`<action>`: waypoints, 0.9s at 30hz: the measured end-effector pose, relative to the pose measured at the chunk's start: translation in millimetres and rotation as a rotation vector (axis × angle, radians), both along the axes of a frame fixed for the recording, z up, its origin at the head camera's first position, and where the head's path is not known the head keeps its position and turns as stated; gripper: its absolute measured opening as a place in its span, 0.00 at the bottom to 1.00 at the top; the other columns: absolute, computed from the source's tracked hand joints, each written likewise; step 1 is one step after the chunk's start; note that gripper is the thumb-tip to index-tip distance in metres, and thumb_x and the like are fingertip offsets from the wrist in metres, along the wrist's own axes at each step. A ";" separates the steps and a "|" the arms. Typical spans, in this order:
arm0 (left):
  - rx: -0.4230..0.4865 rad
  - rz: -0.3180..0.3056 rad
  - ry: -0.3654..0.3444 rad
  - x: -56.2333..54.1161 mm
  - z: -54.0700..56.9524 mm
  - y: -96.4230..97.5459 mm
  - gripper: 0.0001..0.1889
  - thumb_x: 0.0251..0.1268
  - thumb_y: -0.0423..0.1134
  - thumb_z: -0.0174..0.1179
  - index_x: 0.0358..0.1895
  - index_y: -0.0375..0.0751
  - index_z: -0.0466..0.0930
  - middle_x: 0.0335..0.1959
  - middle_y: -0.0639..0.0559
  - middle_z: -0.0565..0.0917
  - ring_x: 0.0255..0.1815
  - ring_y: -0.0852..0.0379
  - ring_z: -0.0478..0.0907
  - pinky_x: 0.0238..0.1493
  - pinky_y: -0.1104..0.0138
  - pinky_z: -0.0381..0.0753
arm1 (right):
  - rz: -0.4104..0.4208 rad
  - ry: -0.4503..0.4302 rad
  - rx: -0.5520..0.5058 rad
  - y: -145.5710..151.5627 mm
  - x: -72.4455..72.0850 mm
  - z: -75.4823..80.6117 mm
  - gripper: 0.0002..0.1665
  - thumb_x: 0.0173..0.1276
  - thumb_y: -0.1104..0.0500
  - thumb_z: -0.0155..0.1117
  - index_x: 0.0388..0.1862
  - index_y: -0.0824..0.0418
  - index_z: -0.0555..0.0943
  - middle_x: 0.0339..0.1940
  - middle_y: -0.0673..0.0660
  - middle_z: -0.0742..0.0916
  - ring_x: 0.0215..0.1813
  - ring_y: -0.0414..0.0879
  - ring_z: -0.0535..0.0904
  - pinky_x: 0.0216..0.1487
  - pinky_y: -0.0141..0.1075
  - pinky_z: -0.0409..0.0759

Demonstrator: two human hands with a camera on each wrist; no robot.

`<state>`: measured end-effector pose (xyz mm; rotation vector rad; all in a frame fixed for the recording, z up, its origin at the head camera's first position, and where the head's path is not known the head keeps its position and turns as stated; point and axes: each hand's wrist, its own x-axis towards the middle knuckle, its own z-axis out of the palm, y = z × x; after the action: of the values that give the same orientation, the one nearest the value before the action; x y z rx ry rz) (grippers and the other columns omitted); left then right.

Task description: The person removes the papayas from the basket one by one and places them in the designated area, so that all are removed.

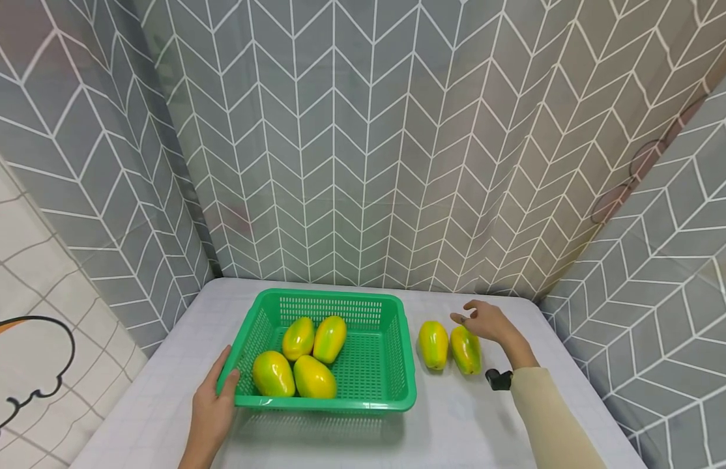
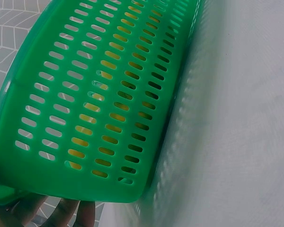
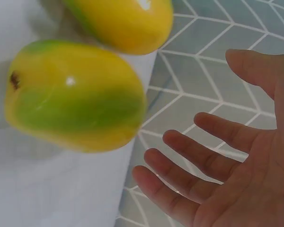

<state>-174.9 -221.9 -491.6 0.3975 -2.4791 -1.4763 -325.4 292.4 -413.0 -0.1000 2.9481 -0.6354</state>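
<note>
A green plastic basket (image 1: 369, 404) with slotted walls stands on the table. Inside it, toward the left, sit several glossy yellow-green papayas (image 1: 274, 374). My left hand (image 1: 212, 407) grips the basket's rim at the near left corner, thumb over the edge and fingers along the outside. Two more papayas lie side by side to the right of the basket, one nearer to it (image 1: 433, 345) and one farther right (image 1: 466, 352). Over the far end of the right-hand one hovers my right hand (image 1: 489, 322), its fingers spread and holding nothing. The right wrist view shows a gap between those fingers and the papaya (image 3: 75, 97).
A white cloth covers the table (image 1: 457, 426). Grey curtains with a white chevron pattern (image 1: 363, 143) hang behind it and on both sides. A pale sheet with a drawn outline (image 1: 34, 260) hangs at the far left. A small black device (image 1: 499, 379) sits at my right wrist.
</note>
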 end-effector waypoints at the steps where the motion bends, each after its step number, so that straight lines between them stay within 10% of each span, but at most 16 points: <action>1: 0.000 0.000 0.000 0.1 -0.1 0.0 0.31 0.88 0.46 0.43 0.87 0.42 0.51 0.86 0.34 0.57 0.85 0.27 0.55 0.82 0.32 0.60 | 0.004 0.009 0.000 -3.0 0.3 2.5 0.43 0.77 0.37 0.60 0.72 0.71 0.74 0.64 0.78 0.83 0.61 0.70 0.82 0.61 0.64 0.85; 27: 0.009 -0.007 0.012 0.7 -0.8 -0.4 0.31 0.88 0.45 0.42 0.87 0.43 0.51 0.86 0.33 0.57 0.85 0.27 0.55 0.82 0.32 0.60 | 0.342 0.183 -0.188 -87.2 -4.1 29.1 0.36 0.78 0.48 0.64 0.77 0.66 0.71 0.72 0.69 0.81 0.69 0.68 0.81 0.68 0.62 0.84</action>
<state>-174.2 -222.3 -492.4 0.3818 -2.4677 -1.4890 -329.5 205.1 -383.9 -0.6982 2.9228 -0.8850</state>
